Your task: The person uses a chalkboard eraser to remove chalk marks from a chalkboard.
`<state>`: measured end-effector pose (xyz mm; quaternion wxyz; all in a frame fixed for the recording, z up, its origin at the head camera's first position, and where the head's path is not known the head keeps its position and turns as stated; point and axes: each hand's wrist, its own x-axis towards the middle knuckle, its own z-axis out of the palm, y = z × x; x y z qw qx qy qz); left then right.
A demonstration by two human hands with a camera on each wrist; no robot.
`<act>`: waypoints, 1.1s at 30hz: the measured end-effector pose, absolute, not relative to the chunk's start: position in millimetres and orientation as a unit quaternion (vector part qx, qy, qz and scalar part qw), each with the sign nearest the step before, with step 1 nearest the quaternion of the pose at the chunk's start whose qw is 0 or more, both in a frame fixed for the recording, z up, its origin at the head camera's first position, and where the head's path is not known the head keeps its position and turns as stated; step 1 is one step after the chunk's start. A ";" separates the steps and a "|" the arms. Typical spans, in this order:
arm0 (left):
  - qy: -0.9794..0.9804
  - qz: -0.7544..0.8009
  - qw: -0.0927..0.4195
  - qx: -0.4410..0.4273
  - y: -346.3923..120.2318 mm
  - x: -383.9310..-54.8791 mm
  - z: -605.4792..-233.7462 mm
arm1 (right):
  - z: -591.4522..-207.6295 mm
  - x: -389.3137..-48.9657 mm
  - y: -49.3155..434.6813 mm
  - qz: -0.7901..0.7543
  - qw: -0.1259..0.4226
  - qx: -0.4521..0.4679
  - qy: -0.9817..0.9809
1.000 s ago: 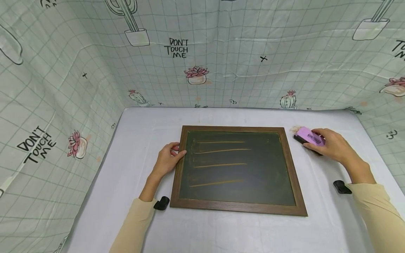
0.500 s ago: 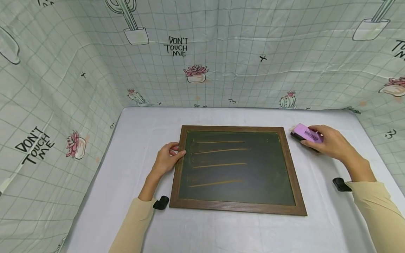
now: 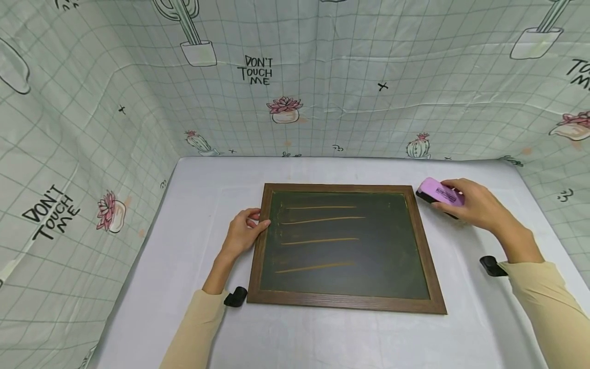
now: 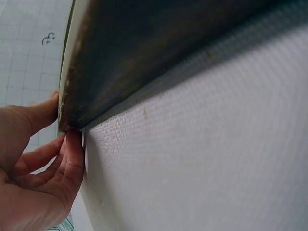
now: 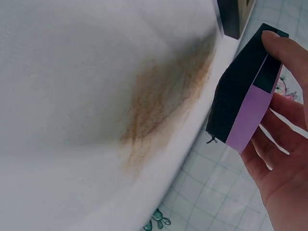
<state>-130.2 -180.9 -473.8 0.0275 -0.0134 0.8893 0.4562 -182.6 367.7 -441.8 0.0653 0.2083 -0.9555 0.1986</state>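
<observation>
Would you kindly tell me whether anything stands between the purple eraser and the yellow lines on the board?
Nothing loose is visible in the way. Only the frame's right side and part of the board lie between the purple eraser, in the right hand, and the yellow lines. The left hand grips the opposite side.

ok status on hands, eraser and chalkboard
Left fingers pinch left edge of chalkboard. Right fingers hold eraser, off table, right of chalkboard. Four yellowish lines on it. No obstruction visible.
</observation>
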 end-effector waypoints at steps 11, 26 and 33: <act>0.886 0.462 0.028 -0.015 -180.9 -131.4 -473.5 | -432.9 -190.4 350.6 0.202 0.070 0.232 -0.949; 0.886 0.462 0.038 -0.007 -179.1 -132.3 -471.7 | -431.0 -196.8 324.6 0.216 0.052 0.267 -0.938; 0.889 0.458 0.034 -0.007 -179.7 -131.1 -472.0 | -432.9 -201.1 310.6 0.206 0.054 0.303 -0.929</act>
